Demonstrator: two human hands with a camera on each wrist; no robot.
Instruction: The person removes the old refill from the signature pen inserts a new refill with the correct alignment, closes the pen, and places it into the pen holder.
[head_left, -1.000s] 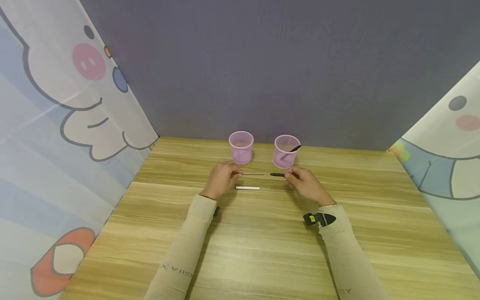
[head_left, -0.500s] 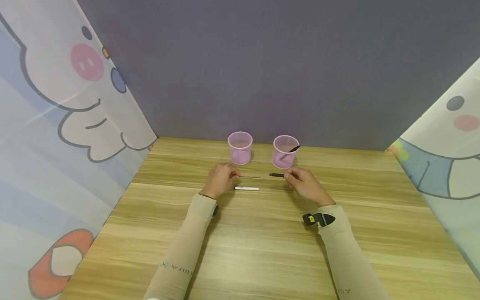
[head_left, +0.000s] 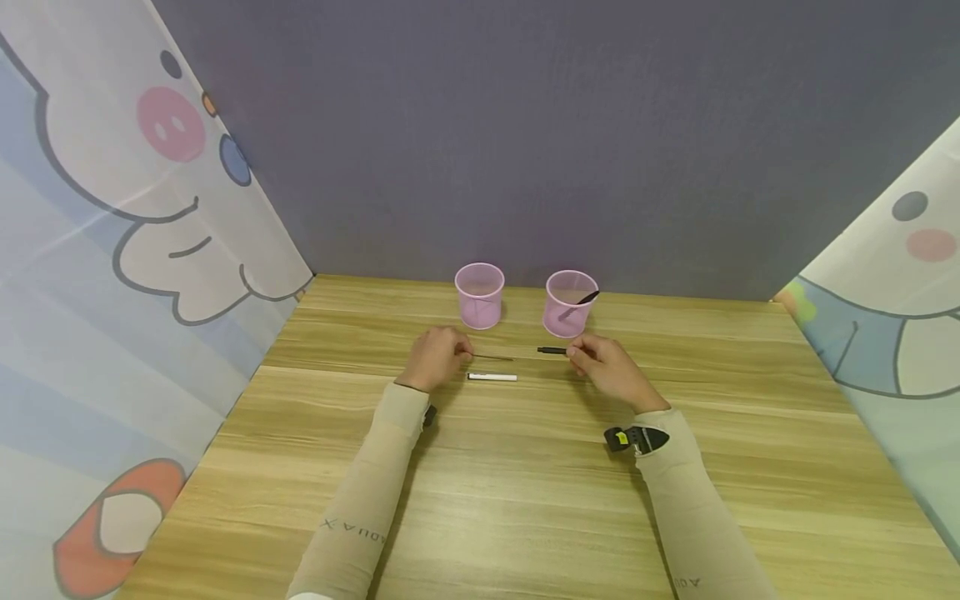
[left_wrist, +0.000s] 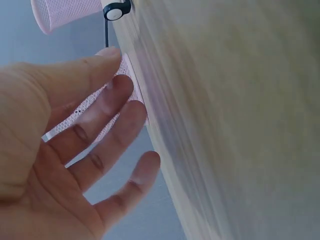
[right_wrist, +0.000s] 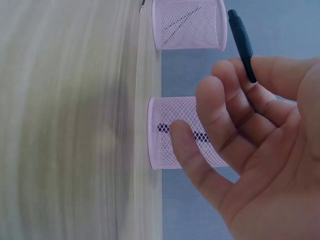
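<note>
My left hand (head_left: 435, 358) pinches a thin dark rod (head_left: 492, 357), like a pen refill, between thumb and index finger. It points right, its tip short of a black ridged pen piece (head_left: 551, 351). My right hand (head_left: 611, 367) holds this piece by its right end. The right wrist view shows the black pen piece (right_wrist: 241, 40) slanted between thumb and index finger, the other fingers loosely bent. Close below the rod, a white pen (head_left: 492, 377) with a black end lies on the table. In the left wrist view the thin rod (left_wrist: 106, 35) stands out past the thumb.
Two pink mesh cups stand at the back of the wooden table (head_left: 525, 500), the left cup (head_left: 480, 312) behind my left hand. The right cup (head_left: 557, 318) has a dark pen (head_left: 587, 297) leaning in it. A grey wall (head_left: 555, 142) rises behind them.
My left hand has drawn slightly left and toward me, taking the thin rod along. The gap between rod tip and black pen piece has widened. My right hand has hardly moved.
</note>
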